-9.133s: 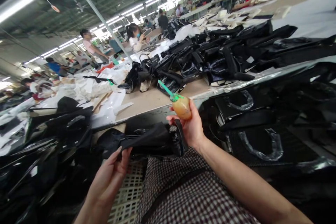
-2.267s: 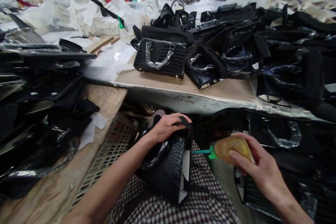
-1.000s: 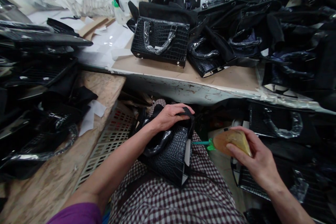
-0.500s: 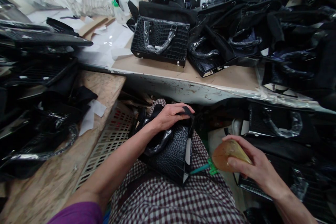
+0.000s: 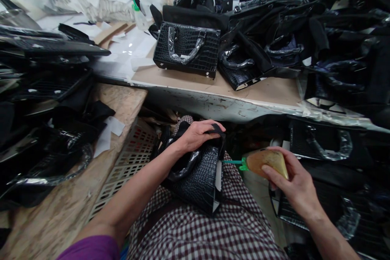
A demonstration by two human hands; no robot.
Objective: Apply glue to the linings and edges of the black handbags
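Note:
On my lap rests a black crocodile-textured handbag (image 5: 196,178), with a plastic-wrapped handle and a pale strip along its side edge. My left hand (image 5: 199,135) grips the bag's black upper edge, fingers curled over it. In my right hand (image 5: 294,178) is a squeeze bottle (image 5: 268,163) of amber-brown glue, held on its side. Its green cap and thin teal nozzle (image 5: 231,162) point left, and the tip meets the side edge of the bag near the upper end of the pale strip.
A similar black handbag (image 5: 187,48) stands on the bench ahead, beside a heap of more bags (image 5: 274,53). Black bag pieces (image 5: 39,130) cover the wooden board (image 5: 122,101) at left. A white plastic basket (image 5: 134,150) sits below it. Further bags (image 5: 323,142) are stacked at right.
My right hand has raised the glue bottle, and its nozzle tip has gone from the bag's lower corner up along the side edge. My left hand and the handbag have stayed in place.

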